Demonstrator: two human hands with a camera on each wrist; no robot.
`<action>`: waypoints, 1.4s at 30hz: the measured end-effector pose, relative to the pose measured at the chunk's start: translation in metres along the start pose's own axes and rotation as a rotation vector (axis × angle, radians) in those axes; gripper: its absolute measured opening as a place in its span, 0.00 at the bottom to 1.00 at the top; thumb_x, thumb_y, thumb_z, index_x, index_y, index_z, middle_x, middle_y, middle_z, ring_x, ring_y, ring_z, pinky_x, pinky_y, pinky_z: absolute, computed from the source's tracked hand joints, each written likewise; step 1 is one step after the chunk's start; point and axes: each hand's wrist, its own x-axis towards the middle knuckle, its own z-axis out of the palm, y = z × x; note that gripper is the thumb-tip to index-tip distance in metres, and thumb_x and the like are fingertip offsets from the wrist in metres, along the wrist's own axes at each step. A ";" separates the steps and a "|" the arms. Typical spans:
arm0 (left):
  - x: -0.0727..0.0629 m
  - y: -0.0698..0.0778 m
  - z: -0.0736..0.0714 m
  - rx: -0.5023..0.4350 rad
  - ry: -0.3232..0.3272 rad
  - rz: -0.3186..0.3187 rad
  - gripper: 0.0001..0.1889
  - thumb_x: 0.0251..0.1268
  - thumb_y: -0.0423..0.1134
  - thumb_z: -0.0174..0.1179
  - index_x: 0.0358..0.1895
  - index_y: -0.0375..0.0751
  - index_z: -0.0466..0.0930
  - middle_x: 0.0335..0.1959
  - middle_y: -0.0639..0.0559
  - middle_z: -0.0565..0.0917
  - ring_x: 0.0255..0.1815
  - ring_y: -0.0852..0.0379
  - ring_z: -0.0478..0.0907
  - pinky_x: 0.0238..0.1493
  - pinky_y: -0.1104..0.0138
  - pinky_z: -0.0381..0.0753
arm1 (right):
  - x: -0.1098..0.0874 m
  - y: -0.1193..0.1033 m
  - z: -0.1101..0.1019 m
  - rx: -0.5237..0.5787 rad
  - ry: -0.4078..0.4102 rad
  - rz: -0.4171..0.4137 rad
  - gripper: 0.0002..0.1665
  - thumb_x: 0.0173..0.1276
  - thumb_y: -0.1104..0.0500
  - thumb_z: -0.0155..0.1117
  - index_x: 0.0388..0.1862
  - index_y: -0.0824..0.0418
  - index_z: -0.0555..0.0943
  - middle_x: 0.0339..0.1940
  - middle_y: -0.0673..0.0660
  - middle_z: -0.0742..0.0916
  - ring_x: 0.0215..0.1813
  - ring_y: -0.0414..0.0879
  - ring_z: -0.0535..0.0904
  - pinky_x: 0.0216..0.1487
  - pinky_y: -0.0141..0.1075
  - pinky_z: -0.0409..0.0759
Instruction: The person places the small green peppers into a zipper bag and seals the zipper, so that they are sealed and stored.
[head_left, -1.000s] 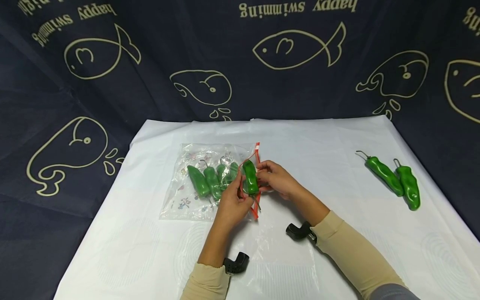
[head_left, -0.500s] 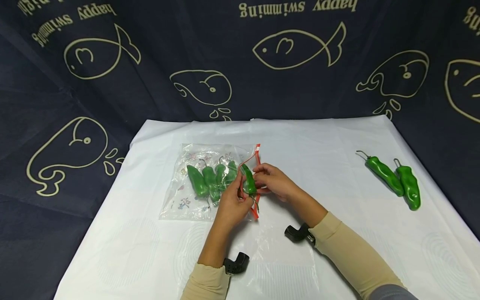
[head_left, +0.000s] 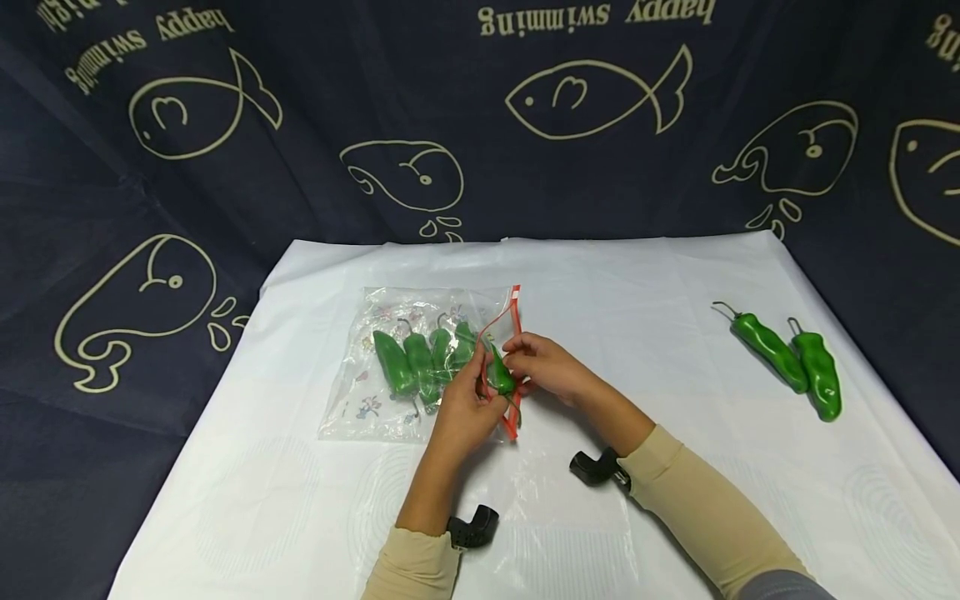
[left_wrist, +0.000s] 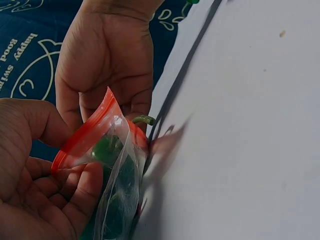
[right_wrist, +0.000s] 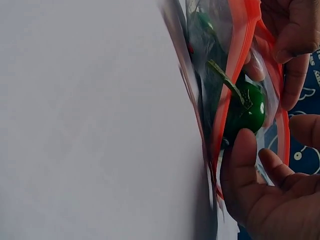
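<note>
White tablecloth [head_left: 637, 300] bears a clear, red-edged plastic bag [head_left: 390, 419]; the left hand [head_left: 465, 408] pinches its mouth, the right hand [head_left: 546, 364] touches a stemmed green pepper [right_wrist: 250, 117], whether gripping I cannot tell.

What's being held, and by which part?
The left hand pinches the bag by its red edge. The right hand touches the green pepper near its stem; whether it grips can't be told.
</note>
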 end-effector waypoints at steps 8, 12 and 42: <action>0.000 0.001 -0.001 -0.001 -0.007 -0.001 0.44 0.51 0.28 0.61 0.76 0.32 0.56 0.66 0.46 0.75 0.39 0.57 0.76 0.38 0.69 0.77 | 0.002 0.003 0.002 -0.088 -0.010 -0.040 0.23 0.67 0.63 0.60 0.60 0.69 0.73 0.47 0.62 0.81 0.40 0.48 0.79 0.37 0.42 0.82; 0.000 0.000 -0.001 -0.014 -0.013 0.006 0.44 0.51 0.27 0.60 0.76 0.31 0.55 0.67 0.45 0.74 0.38 0.58 0.76 0.36 0.70 0.77 | 0.003 0.004 0.003 -0.136 -0.018 -0.061 0.24 0.63 0.65 0.63 0.58 0.69 0.74 0.47 0.63 0.82 0.40 0.49 0.79 0.35 0.39 0.81; 0.002 -0.002 -0.001 0.027 0.012 0.026 0.44 0.50 0.28 0.61 0.76 0.31 0.57 0.65 0.47 0.77 0.37 0.58 0.76 0.38 0.68 0.75 | 0.004 -0.003 -0.002 -0.012 -0.009 -0.005 0.30 0.67 0.68 0.57 0.69 0.68 0.68 0.58 0.66 0.74 0.47 0.52 0.79 0.45 0.44 0.83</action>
